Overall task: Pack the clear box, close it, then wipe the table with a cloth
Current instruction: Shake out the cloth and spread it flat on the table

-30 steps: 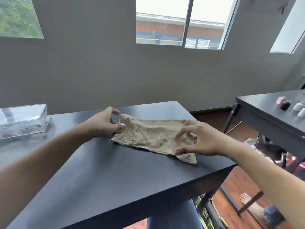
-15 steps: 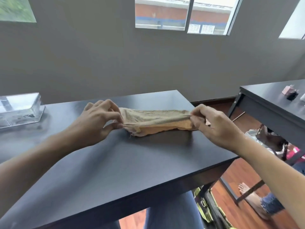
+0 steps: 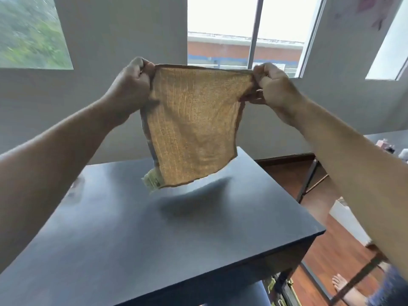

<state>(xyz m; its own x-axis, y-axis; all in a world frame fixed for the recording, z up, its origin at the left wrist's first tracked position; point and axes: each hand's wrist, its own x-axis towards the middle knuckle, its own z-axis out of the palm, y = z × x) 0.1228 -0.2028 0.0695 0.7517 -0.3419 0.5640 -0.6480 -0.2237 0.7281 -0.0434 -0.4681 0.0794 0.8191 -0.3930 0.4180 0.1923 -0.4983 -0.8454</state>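
Nearest, dark counter fills the lower frame, with a soft shadow under the cloth. Both forearms reach up and forward over it. Left hand is fisted on the cloth's top-left corner, fingers curled tight and pinching the fabric. Right hand does the same at the top-right corner, fingers pressed together on the hem. Tan woven cloth hangs flat between them, top edge pulled taut, lower edge clear of the counter, small label at its lower-left corner. Clear box isn't visible. Right, a second dark table with small items, too blurred to identify. A bare foot rests on the wooden floor. Beyond, grey wall and windows.
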